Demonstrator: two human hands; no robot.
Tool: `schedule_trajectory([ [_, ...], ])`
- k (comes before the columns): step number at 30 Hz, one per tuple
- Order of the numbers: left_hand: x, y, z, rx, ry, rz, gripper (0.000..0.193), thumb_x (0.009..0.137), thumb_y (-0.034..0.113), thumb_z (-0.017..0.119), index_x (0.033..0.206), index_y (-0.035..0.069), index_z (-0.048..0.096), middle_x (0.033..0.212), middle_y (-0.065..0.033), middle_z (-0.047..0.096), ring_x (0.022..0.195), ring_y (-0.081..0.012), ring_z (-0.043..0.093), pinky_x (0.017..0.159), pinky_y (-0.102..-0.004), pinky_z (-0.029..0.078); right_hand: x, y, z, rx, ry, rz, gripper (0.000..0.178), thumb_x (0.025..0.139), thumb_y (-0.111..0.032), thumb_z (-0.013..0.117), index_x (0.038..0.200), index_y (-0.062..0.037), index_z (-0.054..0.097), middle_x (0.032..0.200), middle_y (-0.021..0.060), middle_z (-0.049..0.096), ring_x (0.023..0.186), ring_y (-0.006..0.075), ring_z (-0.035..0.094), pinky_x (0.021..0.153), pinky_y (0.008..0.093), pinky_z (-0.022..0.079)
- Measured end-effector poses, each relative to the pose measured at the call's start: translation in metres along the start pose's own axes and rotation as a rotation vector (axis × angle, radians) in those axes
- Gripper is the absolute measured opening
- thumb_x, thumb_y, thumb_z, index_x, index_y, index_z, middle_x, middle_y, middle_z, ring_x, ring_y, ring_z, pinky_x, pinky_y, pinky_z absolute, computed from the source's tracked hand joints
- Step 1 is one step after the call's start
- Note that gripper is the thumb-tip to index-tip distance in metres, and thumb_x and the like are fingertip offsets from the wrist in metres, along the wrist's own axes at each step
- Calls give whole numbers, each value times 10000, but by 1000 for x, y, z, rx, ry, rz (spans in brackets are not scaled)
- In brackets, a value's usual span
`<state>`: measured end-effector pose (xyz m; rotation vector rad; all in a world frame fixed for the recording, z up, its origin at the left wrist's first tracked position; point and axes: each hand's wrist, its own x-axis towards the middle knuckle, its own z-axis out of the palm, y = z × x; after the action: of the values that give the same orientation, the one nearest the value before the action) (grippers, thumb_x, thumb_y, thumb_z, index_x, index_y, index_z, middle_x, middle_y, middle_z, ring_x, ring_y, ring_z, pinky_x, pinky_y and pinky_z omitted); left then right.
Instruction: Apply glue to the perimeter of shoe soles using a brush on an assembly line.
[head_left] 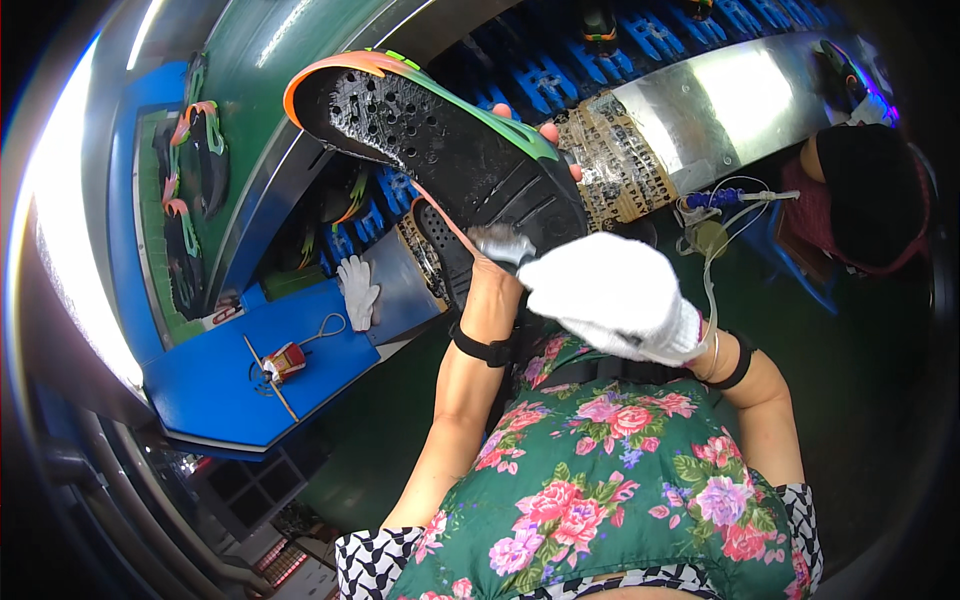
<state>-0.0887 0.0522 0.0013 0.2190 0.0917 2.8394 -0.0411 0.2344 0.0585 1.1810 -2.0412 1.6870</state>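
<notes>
Over on the far left, a row of finished shoe soles point(190, 190) with orange and green edges lies on a green mat, and below them a blue worktop point(230, 385) carries a small red tool point(284, 361) with a cord and a thin stick. A spare white glove point(357, 290) sits at the worktop's far edge. Now the centre: the bare left hand point(500, 270) is up, fingers wrapped around the black shoe sole point(440, 140), fingertips peeking over its far rim, gripping it tilted with the perforated inner face toward the camera, well above the lap. Just right of that, the right hand point(615, 295), in a white glove, is closed on a brush point(500, 243) whose grey bristles touch the sole's lower end. Further right, a shiny metal conveyor point(740, 95) runs back, and another person's dark-covered head point(870, 190) sits at the edge.
</notes>
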Motion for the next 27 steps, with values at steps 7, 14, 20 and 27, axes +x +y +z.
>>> schedule_trajectory([
  [7, -4, 0, 9, 38, 42, 67, 1048, 858, 845, 569, 1584, 110, 392, 1533, -191, 481, 1380, -446, 489, 1032, -689, 496, 2, 8, -15, 222, 84, 164, 186, 792, -25, 829, 968, -80, 804, 997, 113, 794, 914, 290, 768, 793, 362, 608],
  [14, -17, 8, 12, 3, 109, -1, 1129, 841, 882, 539, 1641, 125, 296, 1696, -196, 260, 1402, -534, 445, 1058, -668, 499, -4, 4, -18, 542, -192, 300, 161, 826, -98, 814, 987, -97, 818, 1031, 88, 792, 933, 260, 759, 828, 369, 601],
  [20, -17, 20, 0, 190, 30, -199, 1177, 833, 868, 568, 1624, 44, 280, 1613, -236, 340, 1343, -500, 519, 1006, -569, 578, -14, 8, -13, 42, -201, -3, 327, 807, -61, 809, 1127, -126, 801, 1131, 77, 786, 982, 267, 754, 829, 361, 603],
  [27, -21, 25, 12, 195, 147, -319, 1200, 809, 882, 584, 1575, -10, 350, 1495, -262, 460, 1155, -417, 591, 958, -527, 572, -13, 11, -14, 497, -173, 240, 141, 839, -115, 818, 976, -86, 818, 997, 77, 798, 932, 245, 763, 829, 369, 606],
])
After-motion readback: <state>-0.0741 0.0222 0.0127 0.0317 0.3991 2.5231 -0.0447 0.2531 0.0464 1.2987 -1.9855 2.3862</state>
